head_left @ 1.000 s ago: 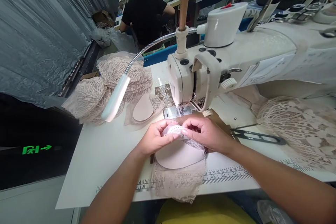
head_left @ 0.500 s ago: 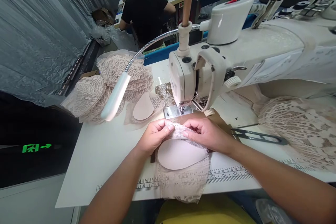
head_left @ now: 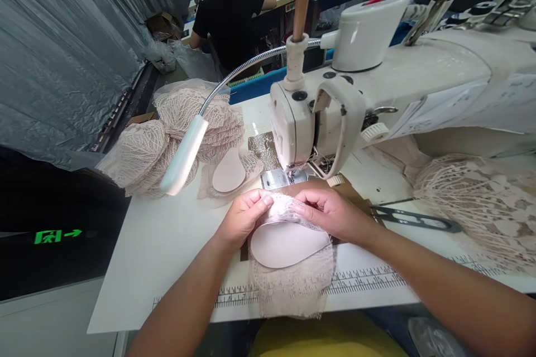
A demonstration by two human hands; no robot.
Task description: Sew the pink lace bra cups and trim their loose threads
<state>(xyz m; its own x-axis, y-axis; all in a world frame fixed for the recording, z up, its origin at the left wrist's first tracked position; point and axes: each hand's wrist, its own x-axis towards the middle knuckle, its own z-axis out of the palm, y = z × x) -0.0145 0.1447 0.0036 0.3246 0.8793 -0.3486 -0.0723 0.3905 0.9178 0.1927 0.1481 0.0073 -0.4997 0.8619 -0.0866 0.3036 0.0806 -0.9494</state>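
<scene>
A pale pink foam cup (head_left: 285, 244) lies on a piece of beige lace (head_left: 293, 284) on the white table, just in front of the sewing machine's needle plate (head_left: 278, 178). My left hand (head_left: 242, 218) pinches the lace's top edge from the left, fingers closed. On the right, my right hand (head_left: 330, 213) grips the same lace edge, fingers curled. Both hands sit a little short of the presser foot (head_left: 298, 170).
The white sewing machine (head_left: 377, 89) fills the right. Its gooseneck lamp (head_left: 184, 153) hangs over a pile of lace cups (head_left: 167, 139). A second foam cup (head_left: 228, 174) lies beside the pile. Thread snips (head_left: 414, 220) and loose lace (head_left: 481, 201) lie right. A person in black (head_left: 230, 17) works behind.
Both hands have lowered the lace edge from a raised pinch down onto the foam cup and slid it slightly toward the needle. The lace now lies flatter.
</scene>
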